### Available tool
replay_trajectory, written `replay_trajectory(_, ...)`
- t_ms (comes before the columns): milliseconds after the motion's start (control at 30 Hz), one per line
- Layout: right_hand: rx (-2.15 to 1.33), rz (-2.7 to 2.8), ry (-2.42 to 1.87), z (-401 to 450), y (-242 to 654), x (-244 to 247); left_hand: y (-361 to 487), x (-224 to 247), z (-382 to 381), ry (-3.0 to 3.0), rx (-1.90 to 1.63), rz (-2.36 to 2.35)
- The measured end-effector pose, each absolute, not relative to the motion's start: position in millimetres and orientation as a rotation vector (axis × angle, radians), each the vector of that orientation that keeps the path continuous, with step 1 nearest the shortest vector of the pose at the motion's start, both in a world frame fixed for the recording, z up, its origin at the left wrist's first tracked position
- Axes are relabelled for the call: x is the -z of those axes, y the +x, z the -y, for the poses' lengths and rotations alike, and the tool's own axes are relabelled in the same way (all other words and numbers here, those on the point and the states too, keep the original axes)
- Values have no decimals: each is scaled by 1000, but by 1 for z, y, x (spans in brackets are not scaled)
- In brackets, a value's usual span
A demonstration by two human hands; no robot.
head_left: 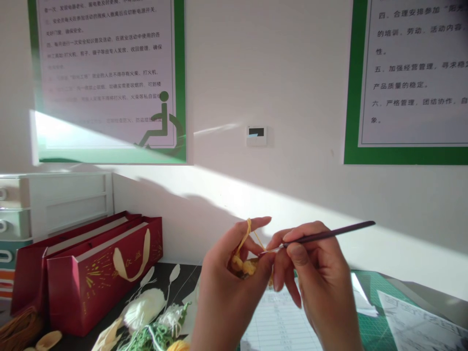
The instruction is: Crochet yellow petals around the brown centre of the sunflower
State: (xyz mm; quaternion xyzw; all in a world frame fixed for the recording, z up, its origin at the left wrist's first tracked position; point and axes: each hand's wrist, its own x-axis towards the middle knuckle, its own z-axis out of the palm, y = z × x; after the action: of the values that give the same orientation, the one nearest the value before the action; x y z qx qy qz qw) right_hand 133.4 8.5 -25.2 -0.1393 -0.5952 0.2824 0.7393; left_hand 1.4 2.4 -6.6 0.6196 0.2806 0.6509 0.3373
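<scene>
- The left hand (234, 278) and right hand (320, 273) are raised above the bench (188, 272), close together, their fingertips almost meeting at the tip of the hook (332, 233).
- Above the hands is open air up to the wall (274, 195), with a small white panel (257, 136) well above; the hook's dark handle points out to the right, free of anything around it.
- On the left side, the red gift bags (106, 273) stand well apart from the left hand, in front of a drawer unit (75, 195). Nearer the left forearm lie a white yarn ball (144, 309), green yarn (149, 339) and a yellow ball (178, 346) (cut off by the bottom edge).
- Below the hands, a ruled sheet (278, 319) shows between the forearms; the green cutting mat (371, 317) reaches out to the right, with a printed sheet (420, 326) slanting over it.
- The left hand is clamped on the yellow crochet piece (245, 266), its index finger stretched out with a strand looped over it. The right hand grips the hook like a pen.
- The crochet piece is small, bumpy and thick-stranded, held within the left hand's fingers (which partly cover it, so its full shape cannot be told).
- The hook has a thin, pale metal shaft and a slim, dark, tapering handle.
</scene>
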Motion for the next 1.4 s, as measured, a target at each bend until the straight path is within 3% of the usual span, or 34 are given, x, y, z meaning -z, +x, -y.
replay_trajectory(133,-551,1330,-310,-13,137,25,4,5,-1,1676,-1721,-742)
replay_trajectory(533,-275,1296,-359,-10,147,17,-14,9,-15,1802,-1335,-275)
replay_trajectory(967,-764,1350,-198,-11,162,18,-24,1,-23,1572,-1068,12)
replay_trajectory(1400,-876,1352,-213,-4,160,15,-26,2,-24,1372,-937,28)
